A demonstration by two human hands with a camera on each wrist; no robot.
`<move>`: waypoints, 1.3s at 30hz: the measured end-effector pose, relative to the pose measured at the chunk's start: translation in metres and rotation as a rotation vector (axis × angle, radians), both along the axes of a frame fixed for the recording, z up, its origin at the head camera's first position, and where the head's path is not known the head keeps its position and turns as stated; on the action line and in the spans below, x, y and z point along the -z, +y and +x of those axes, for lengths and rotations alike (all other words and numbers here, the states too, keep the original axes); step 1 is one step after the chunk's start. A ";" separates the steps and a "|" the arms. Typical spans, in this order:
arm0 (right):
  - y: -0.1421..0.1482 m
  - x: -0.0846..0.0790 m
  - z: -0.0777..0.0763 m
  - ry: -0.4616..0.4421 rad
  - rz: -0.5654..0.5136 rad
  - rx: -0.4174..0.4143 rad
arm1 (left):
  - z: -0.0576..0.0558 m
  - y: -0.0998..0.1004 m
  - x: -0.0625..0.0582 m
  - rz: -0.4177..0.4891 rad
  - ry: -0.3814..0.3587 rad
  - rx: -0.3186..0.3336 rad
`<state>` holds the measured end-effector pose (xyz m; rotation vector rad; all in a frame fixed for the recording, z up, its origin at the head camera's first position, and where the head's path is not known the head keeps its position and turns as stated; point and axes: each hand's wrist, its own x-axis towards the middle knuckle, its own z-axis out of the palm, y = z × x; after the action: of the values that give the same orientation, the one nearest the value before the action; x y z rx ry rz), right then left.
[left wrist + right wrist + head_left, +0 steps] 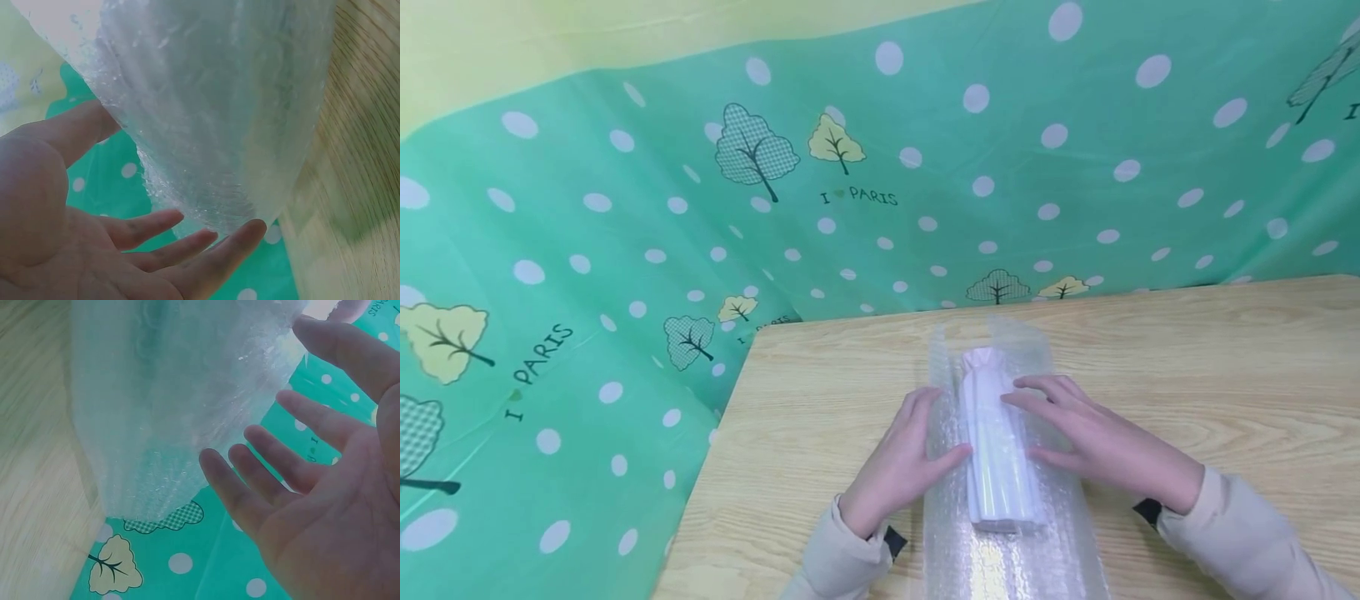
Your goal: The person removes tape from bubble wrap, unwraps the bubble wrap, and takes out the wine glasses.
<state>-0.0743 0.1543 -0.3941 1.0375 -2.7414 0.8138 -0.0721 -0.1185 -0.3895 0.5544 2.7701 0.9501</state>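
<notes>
A pale, ribbed, vase-shaped object (1000,450) with a pleated narrow end lies lengthwise on a sheet of bubble wrap (947,550), its wider end towards me. My left hand (906,458) is at its left side, thumb reaching to the object and fingers spread along the wrap. From the right, my right hand (1086,433) reaches over with parted, slightly bent fingers beside the object. Both wrist views show the bubble wrap (219,112) rising close to the fingertips, and neither hand grips it there. Through the wrap, the object is blurred in those views.
Underneath is a light wood-grain table (820,400). A green cloth (865,150) with white dots and printed trees hangs behind the table and along its left side. The table's left edge (730,400) slants towards me.
</notes>
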 end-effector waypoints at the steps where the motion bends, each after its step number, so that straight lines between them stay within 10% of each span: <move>1: 0.001 0.000 0.000 0.000 0.003 -0.003 | 0.000 0.000 0.000 -0.001 0.000 0.002; 31: 0.029 -0.001 0.001 -0.027 0.071 0.019 | -0.004 -0.004 -0.001 -0.012 -0.010 -0.003; 39: 0.037 0.003 -0.001 0.117 0.092 -0.029 | -0.004 -0.007 -0.001 -0.021 0.001 -0.024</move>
<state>-0.0756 0.1912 -0.3972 1.1072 -2.6928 0.6153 -0.0759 -0.1255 -0.3888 0.5200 2.7901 0.9247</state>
